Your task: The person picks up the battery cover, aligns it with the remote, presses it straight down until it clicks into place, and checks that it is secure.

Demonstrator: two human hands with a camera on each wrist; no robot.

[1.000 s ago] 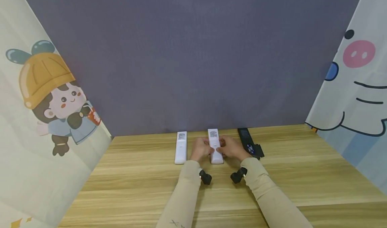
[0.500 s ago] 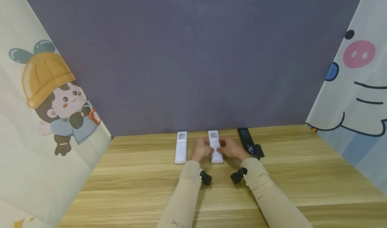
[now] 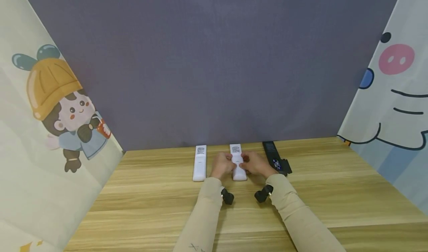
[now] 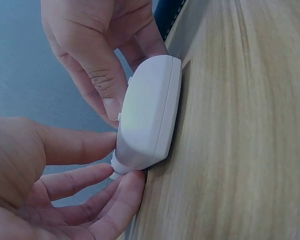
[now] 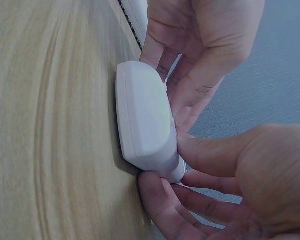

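Note:
Back side up, a white remote control (image 3: 239, 174) lies between both hands, its printed label toward the wall. My left hand (image 3: 221, 165) holds it along the left edge, thumb on the back face and fingers at the side. From the other edge my right hand (image 3: 256, 163) grips it the same way, the two thumbs facing each other. In the left wrist view the near end of the remote control (image 4: 149, 107) shows close over the wood. The right wrist view shows fingertips (image 5: 157, 192) low at the side of the remote control (image 5: 145, 107).
Left of the hands lies a second white remote control (image 3: 200, 168), also back up. On the right is a black remote control (image 3: 270, 151), with a small black piece (image 3: 286, 166) beside its lower end. A grey wall (image 3: 214, 66) borders the wooden table (image 3: 150, 207) behind.
The far end of the held white remote control has come slightly lower and nearer since a second ago. Both hands keep their grip in nearly the same place.

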